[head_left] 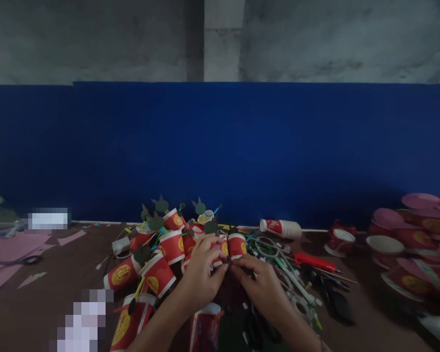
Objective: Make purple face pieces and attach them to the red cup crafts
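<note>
My left hand (205,266) and my right hand (254,276) meet over the middle of the table, thumbs and fingertips pressed together. Something small and dark is between them, too blurred to name. Just beyond the fingertips stands a red paper cup (237,245) with a yellow print. To the left lie several more red cups (157,275), some fitted with dark green cut-out shapes (161,204) and coloured straws. Below my left hand is another red cup (205,327), partly hidden by the forearm.
Right of my hands are cables (293,278), a red tool (315,262) and black scissors (254,332). A cup stack (281,228) lies near the blue wall (220,146). Pink-topped cups (421,234) pile up at far right; pink paper (14,249) lies at far left.
</note>
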Action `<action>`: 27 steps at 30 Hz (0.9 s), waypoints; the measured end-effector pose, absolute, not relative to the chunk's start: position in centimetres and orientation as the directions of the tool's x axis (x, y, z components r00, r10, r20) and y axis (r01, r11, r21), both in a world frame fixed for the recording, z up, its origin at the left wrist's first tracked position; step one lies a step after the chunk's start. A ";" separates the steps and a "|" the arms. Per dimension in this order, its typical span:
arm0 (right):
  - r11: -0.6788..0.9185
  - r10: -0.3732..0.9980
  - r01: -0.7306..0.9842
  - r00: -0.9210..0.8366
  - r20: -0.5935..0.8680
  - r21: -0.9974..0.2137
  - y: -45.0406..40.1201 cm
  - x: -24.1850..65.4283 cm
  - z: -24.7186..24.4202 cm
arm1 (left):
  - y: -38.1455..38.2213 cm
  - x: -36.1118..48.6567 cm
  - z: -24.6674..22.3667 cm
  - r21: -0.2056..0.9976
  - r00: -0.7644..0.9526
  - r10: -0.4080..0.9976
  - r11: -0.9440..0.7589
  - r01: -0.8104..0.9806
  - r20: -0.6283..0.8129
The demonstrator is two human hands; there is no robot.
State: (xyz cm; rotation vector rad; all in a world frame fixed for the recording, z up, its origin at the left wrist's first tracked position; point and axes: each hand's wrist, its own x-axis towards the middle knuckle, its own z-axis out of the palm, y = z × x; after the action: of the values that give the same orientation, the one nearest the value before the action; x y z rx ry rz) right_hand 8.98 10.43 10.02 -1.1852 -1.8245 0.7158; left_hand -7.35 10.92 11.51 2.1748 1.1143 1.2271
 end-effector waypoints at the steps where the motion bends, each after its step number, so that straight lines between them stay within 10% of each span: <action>1: 0.395 0.918 0.451 -0.216 0.331 -0.800 10.5 9.0 10.0 | 10.9 -7.3 11.5 0.660 0.309 0.792 -0.611 0.437 0.527; 20: 0.393 0.919 0.509 -0.241 0.312 -0.766 10.2 9.0 10.6 | 11.0 -7.3 11.1 0.708 0.340 0.804 -0.592 0.385 0.488; 27: 0.297 0.946 0.815 -0.182 0.267 -0.498 11.1 10.0 10.3 | 11.9 -8.9 11.3 0.670 0.252 0.815 -0.574 0.470 0.521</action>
State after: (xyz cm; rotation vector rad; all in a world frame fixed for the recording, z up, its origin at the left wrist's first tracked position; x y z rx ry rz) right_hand 9.95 11.14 10.32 -1.5638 -2.0459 0.3302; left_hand -8.92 11.94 11.31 2.1520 1.1752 1.2490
